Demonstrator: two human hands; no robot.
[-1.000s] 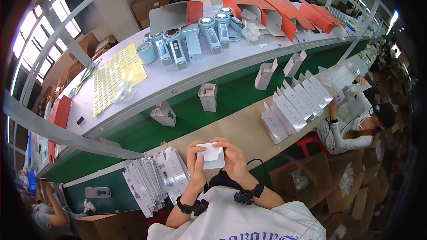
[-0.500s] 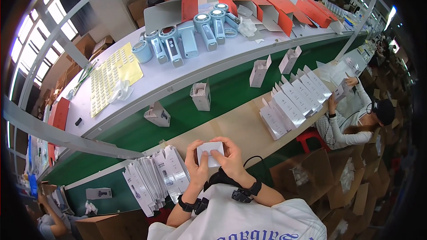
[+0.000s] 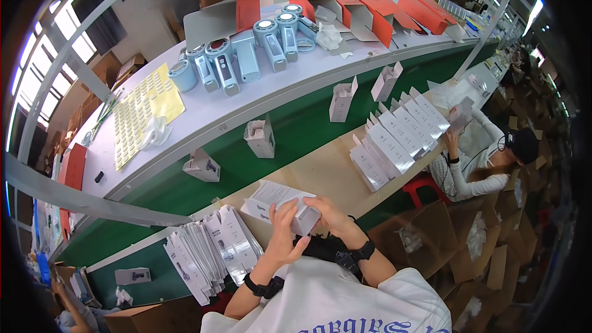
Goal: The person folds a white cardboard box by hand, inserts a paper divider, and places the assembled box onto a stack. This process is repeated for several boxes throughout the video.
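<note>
Between my hands is a white printed box (image 3: 277,195), tilted so that a long side with print and its end near my right hand both show. My right hand (image 3: 332,216) grips that end, fingers over the top edge. On the near side, the fingers of my left hand (image 3: 285,237) press against the box while its thumb stands apart. The box's far end reaches over the beige work surface (image 3: 246,200). Left of my forearm, flat white cartons (image 3: 194,256) stand stacked on edge, with more printed cartons (image 3: 234,240) beside them.
Open white boxes (image 3: 260,139) stand along the green strip ahead. Several upright white boxes (image 3: 398,135) are grouped at right, near a co-worker (image 3: 475,160) handling a box. Light-blue handheld devices (image 3: 225,65) and red cartons (image 3: 370,9) occupy the raised shelf. Cardboard boxes (image 3: 407,240) lie at lower right.
The box between my hands has turned from end-on, with both thumbs on its end, to lengthwise with its printed side showing. My left thumb has come off it. The whole view has shifted slightly.
</note>
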